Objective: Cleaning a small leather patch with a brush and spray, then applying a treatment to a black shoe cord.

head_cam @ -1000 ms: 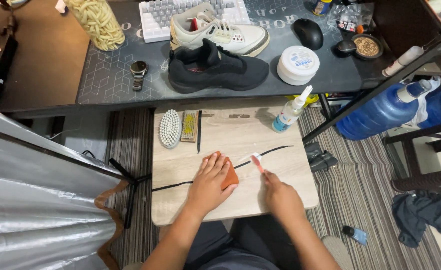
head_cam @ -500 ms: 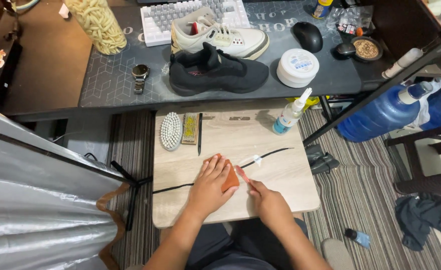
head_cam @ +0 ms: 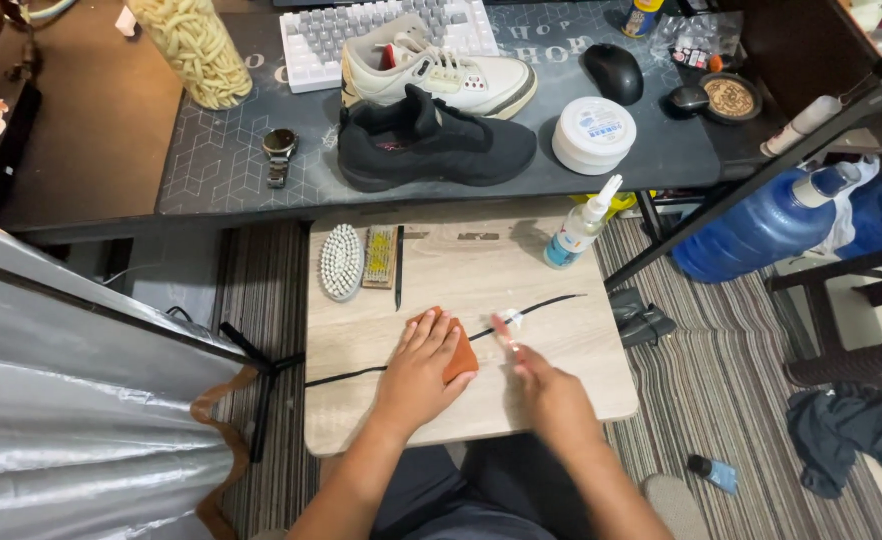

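Far to the left of both hands and beyond them, an oval white brush (head_cam: 342, 262) lies on the small wooden table (head_cam: 581, 380), with a flat yellowish brush (head_cam: 380, 256) just beside it and a thin dark stick (head_cam: 399, 267) next along; nearer, the left hand (head_cam: 419, 368) rests palm down, fingers spread flat, pressing on an orange cloth (head_cam: 460, 358) that peeks out under its right edge, so it is open and flat rather than closed round anything; a black shoelace (head_cam: 541, 303) runs across the table under that hand and on past the right hand's fingertips; the right hand (head_cam: 553, 392), blurred, pinches a small toothbrush (head_cam: 509, 322) whose white head sits on the lace just right of the cloth; further right and beyond the grip stands a spray bottle (head_cam: 580, 226); on the desk above lie a black sneaker (head_cam: 433, 143) and a white sneaker (head_cam: 451, 72).
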